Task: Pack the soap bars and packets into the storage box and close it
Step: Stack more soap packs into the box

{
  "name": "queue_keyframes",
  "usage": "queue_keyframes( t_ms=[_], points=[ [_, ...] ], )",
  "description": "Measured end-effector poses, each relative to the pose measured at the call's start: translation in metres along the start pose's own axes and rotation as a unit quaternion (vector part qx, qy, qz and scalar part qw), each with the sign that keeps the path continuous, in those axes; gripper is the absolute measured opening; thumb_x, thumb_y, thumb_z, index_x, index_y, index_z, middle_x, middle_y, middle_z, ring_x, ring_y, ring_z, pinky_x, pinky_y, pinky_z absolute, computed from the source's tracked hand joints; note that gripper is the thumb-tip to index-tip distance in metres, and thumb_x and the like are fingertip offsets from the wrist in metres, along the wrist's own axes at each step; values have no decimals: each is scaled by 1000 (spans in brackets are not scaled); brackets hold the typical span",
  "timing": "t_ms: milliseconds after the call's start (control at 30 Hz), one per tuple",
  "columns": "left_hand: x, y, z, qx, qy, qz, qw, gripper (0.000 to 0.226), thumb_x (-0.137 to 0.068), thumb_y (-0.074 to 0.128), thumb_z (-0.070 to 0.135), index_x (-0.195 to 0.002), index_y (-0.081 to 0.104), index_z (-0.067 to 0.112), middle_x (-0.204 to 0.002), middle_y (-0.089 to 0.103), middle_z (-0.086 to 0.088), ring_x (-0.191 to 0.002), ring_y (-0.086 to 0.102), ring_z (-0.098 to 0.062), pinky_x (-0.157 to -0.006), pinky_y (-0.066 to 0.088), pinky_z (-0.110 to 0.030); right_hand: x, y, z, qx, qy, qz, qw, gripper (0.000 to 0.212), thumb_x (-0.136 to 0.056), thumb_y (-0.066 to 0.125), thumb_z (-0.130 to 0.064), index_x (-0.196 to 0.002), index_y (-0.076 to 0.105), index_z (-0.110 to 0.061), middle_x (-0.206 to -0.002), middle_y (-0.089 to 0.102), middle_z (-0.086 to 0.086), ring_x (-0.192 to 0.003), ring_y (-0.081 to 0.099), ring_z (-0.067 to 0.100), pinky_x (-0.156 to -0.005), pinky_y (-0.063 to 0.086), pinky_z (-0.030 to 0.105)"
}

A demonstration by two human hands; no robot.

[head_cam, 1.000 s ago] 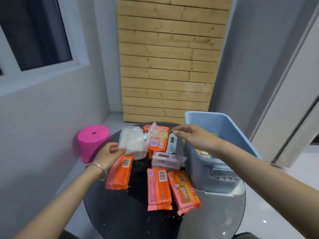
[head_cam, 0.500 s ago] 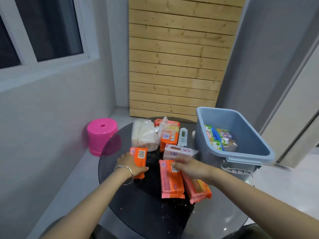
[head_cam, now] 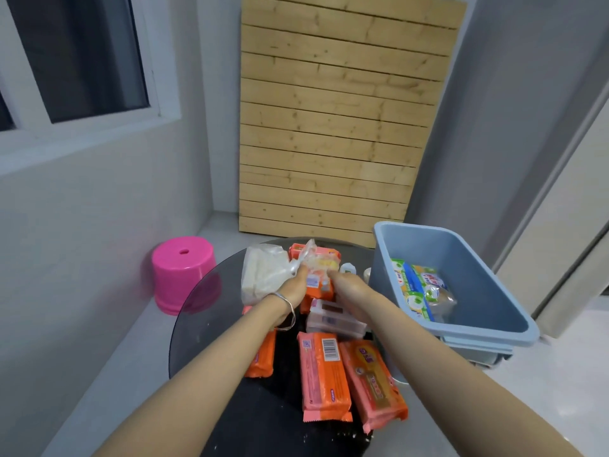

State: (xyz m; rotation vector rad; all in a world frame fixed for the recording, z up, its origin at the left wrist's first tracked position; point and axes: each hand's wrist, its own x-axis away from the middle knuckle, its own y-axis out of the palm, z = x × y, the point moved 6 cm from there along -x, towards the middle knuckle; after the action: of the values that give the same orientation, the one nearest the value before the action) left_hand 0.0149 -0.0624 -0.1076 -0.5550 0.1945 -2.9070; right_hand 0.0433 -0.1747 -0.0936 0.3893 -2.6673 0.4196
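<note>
Both hands, left (head_cam: 294, 285) and right (head_cam: 346, 285), moved from near packets to far orange pack (head_cam: 318, 285); grips unclear; box (head_cam: 389, 258) next.

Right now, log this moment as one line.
left hand: on orange packet | right hand: same packet | blue box: open, partly filled

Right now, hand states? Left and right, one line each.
Left hand: closed on the clear bag at the far side of the table.
Right hand: reaching to the orange packets; grip cannot be told.

orange soap packets (head_cam: 324, 374): 5 | storage box (head_cam: 478, 328): 1 | pink stool (head_cam: 184, 275): 1
</note>
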Motion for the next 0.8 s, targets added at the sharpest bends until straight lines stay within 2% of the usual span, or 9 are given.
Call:
queue_keyframes(
  t_ms=[33, 67, 100, 133, 167, 200, 300, 500, 800],
  points=[
    [-5, 2, 4, 38, -7, -11, 999, 81, -94, 16, 60, -124, 58, -4, -53, 61, -17, -46, 52, -28, -43, 11, -26, -2, 3, -2, -6, 8, 2, 1000, 32, -97, 40, -34, -116, 56, -13, -102, 67, 9, -94, 65, 24, -82, 54, 36],
    [-9, 5, 7, 82, -14, -26, 996, 85, -93, 13, 62, -130, 50, -5, -100, 54, -37, -67, 56, -51, -99, 13, -44, -4, 5, -4, -7, 14, 3, 1000, 27, -95, 45, -32, -113, 55, -15, -96, 66, 7, -88, 65, 22, -71, 54, 33],
    [-15, 4, 9, 124, -18, -30, 992, 89, -91, 10, 65, -134, 46, -4, -117, 11, -12, -110, 22, -38, -62, -12, -38, -7, 8, -6, -2, 18, 5, 1000, 24, -93, 50, -31, -111, 54, -17, -94, 65, 6, -84, 63, 20, -64, 51, 30],
    [-19, 0, 7, 143, -28, -22, 989, 96, -87, 7, 71, -132, 50, -2, -123, 14, -16, -39, 57, -32, -35, 11, -20, -9, 10, -5, 3, 18, 9, 1000, 25, -90, 55, -31, -112, 53, -17, -97, 64, 5, -86, 62, 20, -62, 49, 29],
    [-25, -5, 1, 151, -44, -16, 987, 102, -82, 4, 76, -125, 56, 0, -61, -1, 12, -36, 25, -4, -41, 13, -21, -13, 12, -5, 4, 16, 13, 1000, 33, -87, 60, -30, -116, 53, -17, -104, 62, 6, -92, 61, 21, -62, 48, 28],
    [-29, -10, -4, 160, -64, -14, 985, 105, -78, 1, 80, -120, 58, 3, -85, 65, -18, -53, 48, -11, -52, 34, -21, -18, 15, -4, 2, 12, 19, 1000, 42, -84, 64, -29, -121, 51, -15, -112, 60, 8, -98, 60, 23, -64, 49, 28],
    [-35, -12, -16, 207, -92, -43, 973, 106, -76, -4, 80, -144, 34, 8, -139, 51, -17, -134, 41, -31, -111, 27, -41, -31, 18, 0, 44, 12, 73, 996, 81, -77, 73, -26, -141, 28, -8, -128, 52, 16, -112, 56, 30, -88, 52, 40],
    [-30, -8, -21, 256, -86, -37, 962, 96, -79, -3, 78, -151, 13, 15, -150, 36, -16, -144, 24, -30, -117, 13, -43, -36, 8, 6, 126, -3, 164, 978, 101, -68, 75, -50, -143, 19, -9, -129, 56, 14, -112, 59, 32, -94, 50, 40],
    [0, -5, -6, 200, -57, -51, 977, 67, -84, 34, 69, -108, 66, 16, -89, 69, -5, -77, 63, -15, -57, 52, -25, -7, -2, -2, 82, -78, 167, 979, 86, -61, 80, -40, -130, 33, -19, -103, 54, 0, -90, 59, 20, -69, 54, 33]
  ],
)
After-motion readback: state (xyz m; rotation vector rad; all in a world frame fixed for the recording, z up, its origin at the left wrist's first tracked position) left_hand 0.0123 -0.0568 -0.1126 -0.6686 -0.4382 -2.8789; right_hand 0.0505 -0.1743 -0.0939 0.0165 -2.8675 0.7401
